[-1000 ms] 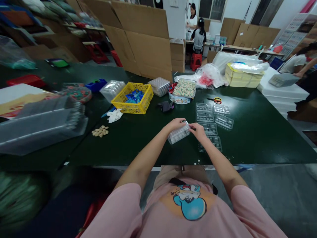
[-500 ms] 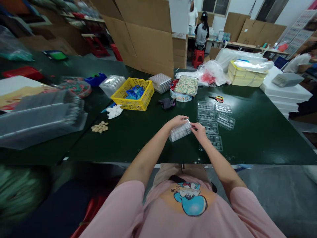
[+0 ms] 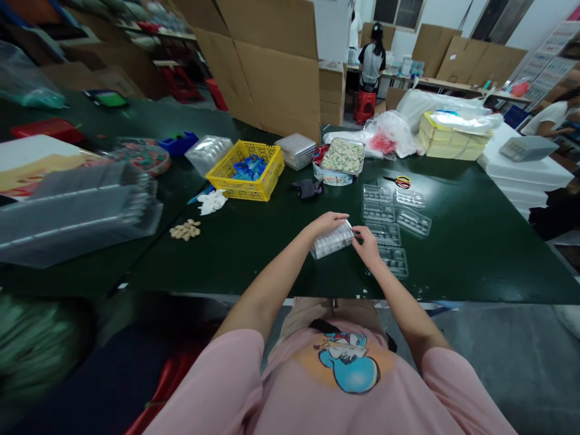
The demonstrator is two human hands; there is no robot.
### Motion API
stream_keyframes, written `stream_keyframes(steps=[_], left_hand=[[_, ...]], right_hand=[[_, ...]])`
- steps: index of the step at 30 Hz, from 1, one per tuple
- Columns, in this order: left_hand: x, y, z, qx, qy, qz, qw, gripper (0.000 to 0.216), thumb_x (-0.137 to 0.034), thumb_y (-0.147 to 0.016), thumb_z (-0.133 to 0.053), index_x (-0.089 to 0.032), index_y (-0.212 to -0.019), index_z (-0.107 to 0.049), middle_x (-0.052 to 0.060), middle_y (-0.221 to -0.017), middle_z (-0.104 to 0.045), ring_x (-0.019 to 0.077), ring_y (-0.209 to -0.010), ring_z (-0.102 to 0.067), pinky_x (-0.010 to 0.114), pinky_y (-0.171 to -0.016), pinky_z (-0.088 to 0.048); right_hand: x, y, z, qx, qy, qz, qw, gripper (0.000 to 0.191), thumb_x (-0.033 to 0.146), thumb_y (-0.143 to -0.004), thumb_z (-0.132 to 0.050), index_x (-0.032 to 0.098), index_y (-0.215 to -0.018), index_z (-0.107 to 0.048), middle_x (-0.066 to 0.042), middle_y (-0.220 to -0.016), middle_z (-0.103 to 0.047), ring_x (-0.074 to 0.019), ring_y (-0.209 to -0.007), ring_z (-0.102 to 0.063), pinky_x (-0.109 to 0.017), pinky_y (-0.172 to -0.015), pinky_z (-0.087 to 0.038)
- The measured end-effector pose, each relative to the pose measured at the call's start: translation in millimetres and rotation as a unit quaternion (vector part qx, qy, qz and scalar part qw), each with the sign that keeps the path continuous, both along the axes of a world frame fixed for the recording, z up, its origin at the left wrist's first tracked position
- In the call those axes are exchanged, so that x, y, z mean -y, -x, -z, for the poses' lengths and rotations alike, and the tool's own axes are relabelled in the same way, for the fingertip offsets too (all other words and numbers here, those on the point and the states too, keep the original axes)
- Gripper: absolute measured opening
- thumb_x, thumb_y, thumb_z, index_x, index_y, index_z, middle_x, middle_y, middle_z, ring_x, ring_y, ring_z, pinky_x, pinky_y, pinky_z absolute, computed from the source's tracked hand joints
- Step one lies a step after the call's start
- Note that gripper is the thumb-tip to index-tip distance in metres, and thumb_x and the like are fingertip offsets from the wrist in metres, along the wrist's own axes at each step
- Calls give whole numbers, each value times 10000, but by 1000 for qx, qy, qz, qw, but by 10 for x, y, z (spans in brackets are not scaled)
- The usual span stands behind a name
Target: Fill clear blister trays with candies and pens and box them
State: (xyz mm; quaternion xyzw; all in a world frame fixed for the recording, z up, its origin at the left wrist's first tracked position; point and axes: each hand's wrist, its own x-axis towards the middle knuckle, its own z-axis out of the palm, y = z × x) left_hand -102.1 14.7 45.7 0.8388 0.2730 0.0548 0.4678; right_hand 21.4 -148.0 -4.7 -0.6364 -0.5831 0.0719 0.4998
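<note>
Fig.: from my remote view, L hand (image 3: 328,222) was closed over the top of a stack of clear trays (image 3: 330,241), gripping it, low over the green desk (image 3: 475,241) near its front edge. R hand (image 3: 368,244) pinched the stack's right end w/ fingertips. Loose clear trays (image 3: 392,219) lay flat just right of the hands. Farther back: yellow basket (image 3: 244,187), sweets tin (image 3: 333,178), scissors (image 3: 399,180).

light: dim, even indoor | edges: blurred, warped | centre: fairly sharp
</note>
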Motion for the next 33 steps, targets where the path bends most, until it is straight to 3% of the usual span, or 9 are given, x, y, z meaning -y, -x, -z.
stream_keyframes(steps=[6,12,14,17,19,22,24,27,33], left_hand=[[-34,55,-37,-46,-112,-53,991,439,-347,-899,-454,-221,-1286,-620,53,-1335,-606,243,-1224,-553,305,-999,-414],[142,76,-79,-84,-197,-26,976,450,-411,-930,-393,-285,-1318,-583,45,-1339,-603,270,-1208,-561,364,-965,-438],[202,79,-155,-57,-223,-47,972,424,-384,-913,-435,-266,-1280,-611,69,-1317,-615,271,-1200,-558,379,-981,-424],[385,106,-355,74,-230,-136,961,349,-367,-887,-485,-202,-1119,-686,105,-1170,-672,255,-1114,-582,378,-984,-412],[600,147,-488,162,-143,-169,961,346,-423,-890,-474,-175,-948,-708,92,-946,-701,226,-933,-620,348,-879,-458],[975,221,-590,198,81,-104,971,391,-506,-856,-511,-162,-799,-686,41,-707,-646,171,-686,-585,290,-679,-460],[1170,253,-595,192,184,-61,962,350,-494,-811,-589,-160,-750,-671,17,-652,-615,143,-626,-547,263,-628,-430],[1320,253,-573,189,264,-53,944,294,-448,-745,-684,-161,-692,-647,0,-608,-588,119,-595,-519,242,-596,-398],[1368,184,-567,183,394,-74,898,321,-429,-630,-782,-155,-720,-641,-5,-613,-583,93,-572,-517,227,-576,-388]], right_hand=[[167,8,-68,58,-24,8,998,318,80,-740,-489,184,-1021,-597,-72,-989,-619,-194,-905,-593,-352,-802,-532],[381,-25,-343,9,-103,74,992,297,101,-800,-496,205,-1050,-618,-66,-1014,-645,-192,-972,-610,-348,-825,-532],[427,-29,-452,6,-114,82,990,293,109,-828,-491,216,-1065,-624,-62,-1029,-660,-187,-988,-622,-357,-860,-532],[492,-15,-611,15,-138,68,988,313,109,-860,-489,232,-1112,-629,-63,-1083,-678,-181,-1043,-630,-373,-931,-520],[535,2,-709,20,-151,53,987,335,106,-879,-481,242,-1147,-627,-63,-1126,-681,-177,-1086,-627,-375,-961,-515],[594,19,-829,29,-153,32,987,350,111,-904,-459,250,-1181,-621,-57,-1168,-681,-166,-1122,-622,-364,-985,-510],[624,16,-883,36,-137,22,990,342,130,-917,-454,250,-1192,-618,-52,-1178,-682,-159,-1128,-623,-352,-993,-507],[655,-10,-916,31,-102,28,994,289,170,-926,-465,260,-1128,-650,-39,-1140,-695,-160,-1094,-638,-350,-974,-517],[682,-64,-867,-24,-61,24,998,234,191,-906,-500,259,-1032,-685,-32,-1021,-708,-181,-974,-660,-368,-890,-531]])
